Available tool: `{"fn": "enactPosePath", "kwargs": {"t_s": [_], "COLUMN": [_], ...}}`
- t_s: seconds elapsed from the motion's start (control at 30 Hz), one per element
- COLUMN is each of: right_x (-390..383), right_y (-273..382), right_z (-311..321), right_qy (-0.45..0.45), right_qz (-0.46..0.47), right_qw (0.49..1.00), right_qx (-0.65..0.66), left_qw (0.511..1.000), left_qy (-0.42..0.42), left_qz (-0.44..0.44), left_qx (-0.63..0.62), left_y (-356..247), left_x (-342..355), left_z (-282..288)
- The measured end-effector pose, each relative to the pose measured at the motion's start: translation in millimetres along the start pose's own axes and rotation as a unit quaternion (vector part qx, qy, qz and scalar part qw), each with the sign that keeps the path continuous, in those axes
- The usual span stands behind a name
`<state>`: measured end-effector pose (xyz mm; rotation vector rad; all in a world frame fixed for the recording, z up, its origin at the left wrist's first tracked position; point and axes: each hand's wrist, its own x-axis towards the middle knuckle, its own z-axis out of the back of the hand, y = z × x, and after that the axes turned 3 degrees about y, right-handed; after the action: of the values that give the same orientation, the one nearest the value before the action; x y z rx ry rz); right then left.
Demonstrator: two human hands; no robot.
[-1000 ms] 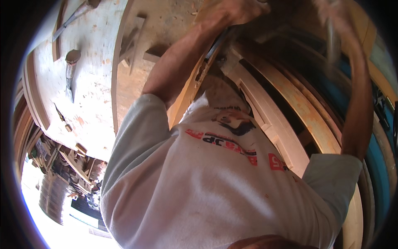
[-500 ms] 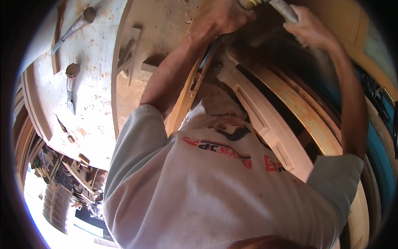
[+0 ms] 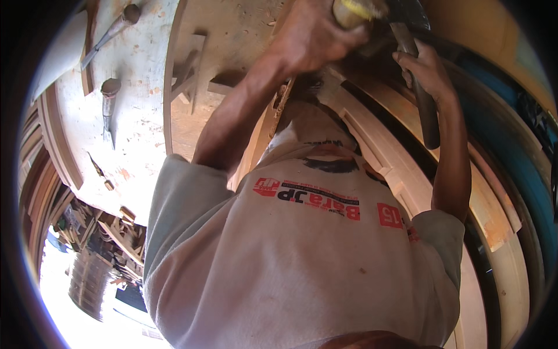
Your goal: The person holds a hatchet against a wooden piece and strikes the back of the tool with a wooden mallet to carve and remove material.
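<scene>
My left hand point(image 3: 314, 38), at the top middle, is closed round a chisel handle point(image 3: 350, 14) with a round, yellowish, worn end. The chisel's blade is hidden from me. My right hand point(image 3: 427, 70) grips a hammer by its dark wooden handle point(image 3: 429, 119), whose butt points down toward my forearm. The hammer's upper end stands close to the right of the chisel; its head is hard to make out in the dark. Below my left wrist runs a narrow wooden piece point(image 3: 272, 116) with a rough, cut-out edge.
On the pale board at left lie two more chisels point(image 3: 113, 34) point(image 3: 108, 107) and a small pointed tool point(image 3: 100, 170). Wood offcuts point(image 3: 189, 75) rest on the brown surface beside it. Long shaped timbers point(image 3: 395, 163) stand at right. Scrap wood point(image 3: 119, 238) is heaped at lower left.
My right hand has come down and inward, and the hammer's handle now shows in full length. My left hand has shifted slightly, still closed on the chisel.
</scene>
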<state>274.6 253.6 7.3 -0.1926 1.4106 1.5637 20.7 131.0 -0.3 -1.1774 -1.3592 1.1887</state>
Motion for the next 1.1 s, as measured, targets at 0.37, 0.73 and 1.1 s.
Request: {"fn": "enactPosePath", "kwargs": {"t_s": [0.37,0.73,1.1], "right_x": [-45.8,-4.7,29.0], "right_y": [-62.2,49.3,115.4], "right_z": [-44.5,43.1,68.2], "right_qy": [-0.085,-0.227,-0.033], "right_qz": [-0.019,0.128,0.026], "right_qw": [0.994,0.965,0.965], "right_qx": [0.065,-0.022,-0.258], "left_qw": [0.998,0.948,0.99], "left_qy": [-0.016,0.02,0.018], "left_qz": [0.051,0.1,0.067], "left_qx": [0.015,0.301,0.126], "left_y": [17.2,75.0,105.2], "left_x": [32.2,75.5,61.0], "left_z": [9.2,6.3,22.4]}}
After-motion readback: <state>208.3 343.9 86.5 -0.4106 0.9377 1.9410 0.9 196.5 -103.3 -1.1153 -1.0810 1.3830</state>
